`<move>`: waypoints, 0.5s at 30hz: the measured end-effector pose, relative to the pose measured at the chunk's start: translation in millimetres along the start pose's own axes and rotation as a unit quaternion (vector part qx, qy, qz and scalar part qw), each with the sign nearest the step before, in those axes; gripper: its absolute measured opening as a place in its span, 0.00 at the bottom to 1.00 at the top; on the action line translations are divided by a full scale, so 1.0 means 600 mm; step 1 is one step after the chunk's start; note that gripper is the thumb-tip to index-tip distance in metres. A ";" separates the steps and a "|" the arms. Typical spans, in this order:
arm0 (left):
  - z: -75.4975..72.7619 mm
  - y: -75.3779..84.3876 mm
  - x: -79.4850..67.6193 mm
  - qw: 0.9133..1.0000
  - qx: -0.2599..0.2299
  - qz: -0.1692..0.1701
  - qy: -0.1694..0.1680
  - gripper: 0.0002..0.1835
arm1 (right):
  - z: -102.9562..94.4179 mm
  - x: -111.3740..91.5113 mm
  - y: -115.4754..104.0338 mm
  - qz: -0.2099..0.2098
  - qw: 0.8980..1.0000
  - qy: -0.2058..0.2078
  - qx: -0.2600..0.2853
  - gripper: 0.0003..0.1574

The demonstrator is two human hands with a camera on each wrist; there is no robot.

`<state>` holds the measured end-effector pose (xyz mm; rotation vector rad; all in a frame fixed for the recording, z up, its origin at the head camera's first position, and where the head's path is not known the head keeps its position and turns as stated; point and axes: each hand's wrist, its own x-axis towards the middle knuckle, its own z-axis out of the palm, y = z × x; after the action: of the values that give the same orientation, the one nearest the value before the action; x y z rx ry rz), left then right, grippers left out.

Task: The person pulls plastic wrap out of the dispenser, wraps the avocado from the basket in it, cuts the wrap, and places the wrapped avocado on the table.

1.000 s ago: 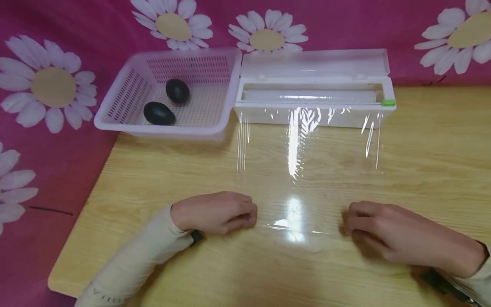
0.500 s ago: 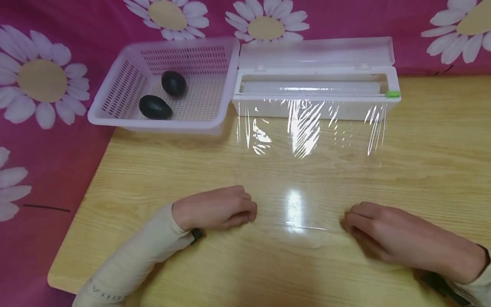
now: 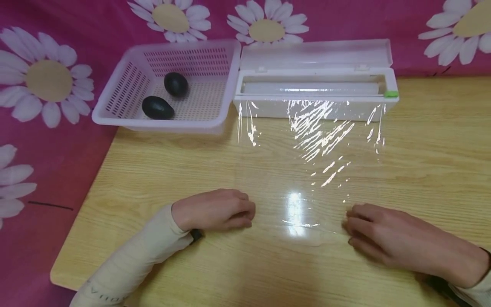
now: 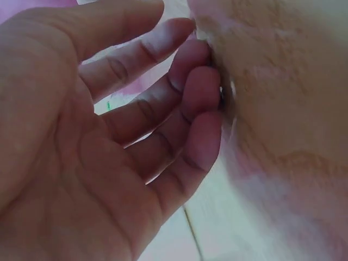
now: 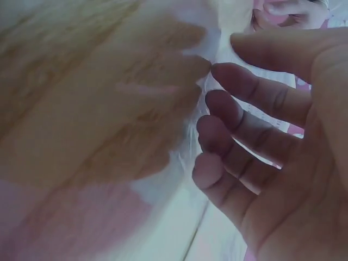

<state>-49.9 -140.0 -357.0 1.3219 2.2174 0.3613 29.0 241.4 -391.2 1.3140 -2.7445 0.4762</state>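
Observation:
A sheet of clear cling film [image 3: 326, 149] runs from a white dispenser box [image 3: 314, 55] toward me over the table, creased and glossy. Its near edge lies between my two hands. At the left corner of that edge is my left hand [image 3: 215, 211], fingers loosely bent, thumb apart from the index finger in the left wrist view. My right hand [image 3: 395, 234] is at the right corner. Its fingertips [image 5: 209, 168] rest along the film's edge, and a gap shows between thumb and index finger. Inside the box, lid raised, lies the film roll [image 3: 314, 88].
A pale pink basket [image 3: 161, 124] stands left of the box, holding two dark avocados [image 3: 158, 108] [image 3: 176, 84]. A green slider [image 3: 391, 94] sits at the box's right end. Behind the wooden table [image 3: 433, 149] hangs a magenta flowered cloth [image 3: 337, 21].
The thumbs have come away from the fingers, letting go of the film's corners. More creases shine across the film. Both hands stay nearly in place.

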 end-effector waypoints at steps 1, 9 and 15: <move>-0.001 0.001 0.000 1.000 0.002 -0.001 0.003 0.07 | -0.001 0.001 0.001 -0.002 1.000 0.004 0.002 0.09; -0.013 -0.004 0.014 0.996 0.033 0.004 0.081 0.06 | -0.018 0.026 0.024 0.003 0.999 0.051 0.008 0.07; -0.021 -0.018 0.030 0.987 0.066 0.014 0.144 0.05 | -0.032 0.053 0.059 0.046 0.995 0.083 0.012 0.13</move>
<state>-72.0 -129.4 -357.0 1.4486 2.5009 0.4465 -20.1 244.2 -376.1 1.1006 -2.6773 0.5988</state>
